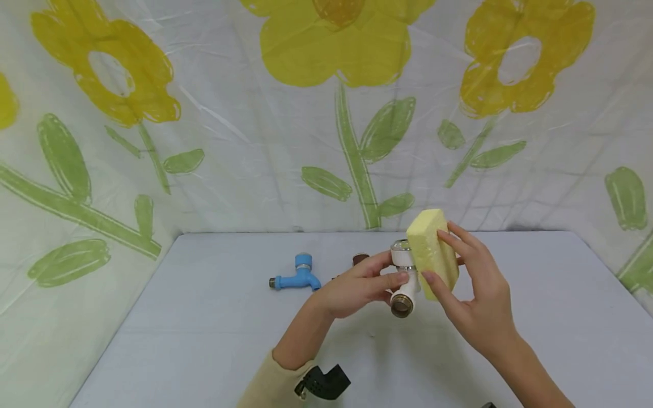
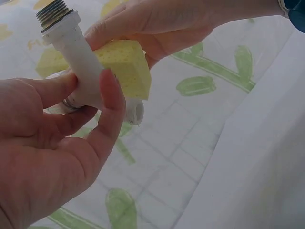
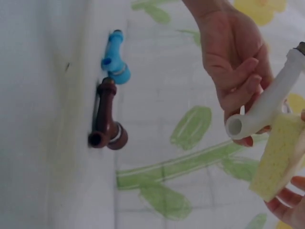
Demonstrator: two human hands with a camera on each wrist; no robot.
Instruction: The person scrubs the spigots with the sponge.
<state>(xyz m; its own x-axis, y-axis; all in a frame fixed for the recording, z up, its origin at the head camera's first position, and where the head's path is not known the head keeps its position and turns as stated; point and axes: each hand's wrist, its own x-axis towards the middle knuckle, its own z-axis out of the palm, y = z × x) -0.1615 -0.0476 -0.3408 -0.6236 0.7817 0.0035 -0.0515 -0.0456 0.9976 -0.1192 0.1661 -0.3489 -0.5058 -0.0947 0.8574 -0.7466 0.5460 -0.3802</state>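
Held up above the table is a white faucet (image 1: 406, 286) with a threaded metal inlet, gripped by my left hand (image 1: 352, 289). In the left wrist view the thumb and fingers wrap round the white pipe body (image 2: 78, 62). My right hand (image 1: 482, 289) pinches a yellow sponge (image 1: 432, 252) between thumb and fingers. The sponge stands on edge against the right side of the faucet; in the right wrist view its upper end (image 3: 281, 148) meets the faucet body (image 3: 267, 107). Part of the faucet's knob is hidden behind the sponge.
A blue faucet (image 1: 298, 275) lies on the white table (image 1: 204, 340), left of the hands. Beside it is a brown faucet (image 3: 106, 114), mostly covered by my left hand in the head view. A flower-printed sheet (image 1: 229, 141) hangs behind the table.
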